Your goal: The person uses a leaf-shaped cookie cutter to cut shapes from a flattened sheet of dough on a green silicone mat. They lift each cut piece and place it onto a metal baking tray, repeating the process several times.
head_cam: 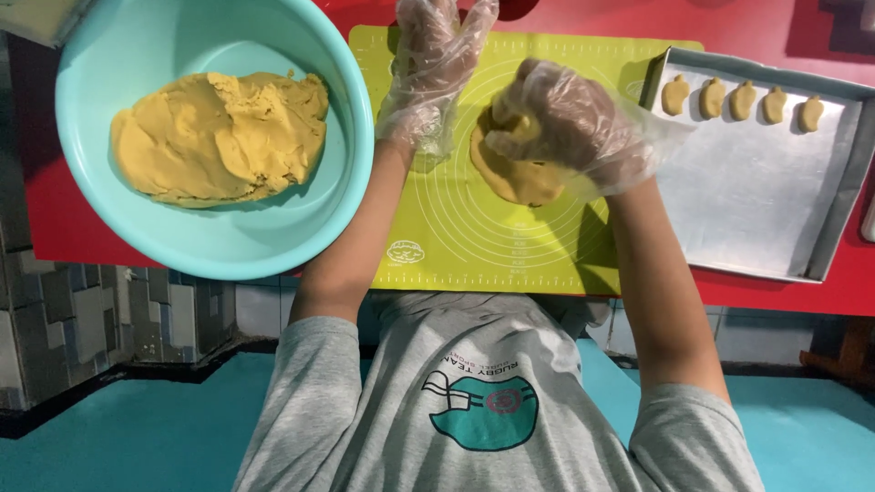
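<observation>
Two hands in thin clear plastic gloves, above a lime-green baking mat [456,228] on a red table [55,228].

Left hand [433,73]: laid flat near the far edge of the mat, fingers stretched out and slightly spread, gripping nothing.

Right hand [556,118]: curled over a dough lump [515,173], fingers bent and closed into it, a small bit of the yellow dough pinched between the fingertips at the lump's top. Dough lump resting on the mat, roughly at its centre, just right of the left hand, between the bowl and the tray.

To the left, a large turquoise bowl [337,82], overlapping the mat's left edge and reaching out past the near edge of the table. Inside, one big mass of dough [219,137], same yellow-tan colour, rough and folded, lying on the bottom and filling about half of it.

To the right, a shallow metal baking tray [756,210], just beside the mat. In it, five small shaped dough pieces [743,100], set in a single row along the far rim, slightly apart from one another.

Below, a grey T-shirt [492,401] with a teal print on the chest, and a teal floor [118,446].
</observation>
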